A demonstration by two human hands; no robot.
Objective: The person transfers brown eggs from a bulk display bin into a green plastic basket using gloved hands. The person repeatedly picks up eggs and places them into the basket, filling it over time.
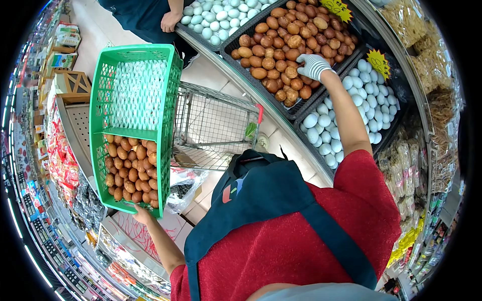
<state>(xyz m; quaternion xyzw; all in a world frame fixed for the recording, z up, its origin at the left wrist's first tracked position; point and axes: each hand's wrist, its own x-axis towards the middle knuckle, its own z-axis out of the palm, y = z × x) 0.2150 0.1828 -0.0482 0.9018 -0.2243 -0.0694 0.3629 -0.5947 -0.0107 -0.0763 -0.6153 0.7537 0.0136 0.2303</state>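
My left hand (142,215), bare, grips the near rim of a green plastic crate (162,169). A divider splits the crate: brown eggs (133,174) fill the near part, and the far part shows a white and pale green latticed bottom. My right hand (315,67), in a grey-and-white striped glove, lies palm down on brown eggs (268,63) in a black display tray (260,94). Its fingertips touch the eggs; whether an egg is under the palm is hidden. Pale blue eggs (324,120) lie in the tray on the right, beneath my right forearm.
A wire shopping cart (214,124) stands between the crate and the display's metal edge. Another person's hand (171,21) rests near a far tray of pale eggs (222,15). Yellow price signs (378,64) stand at the trays. Bagged dry goods (403,19) line the right side.
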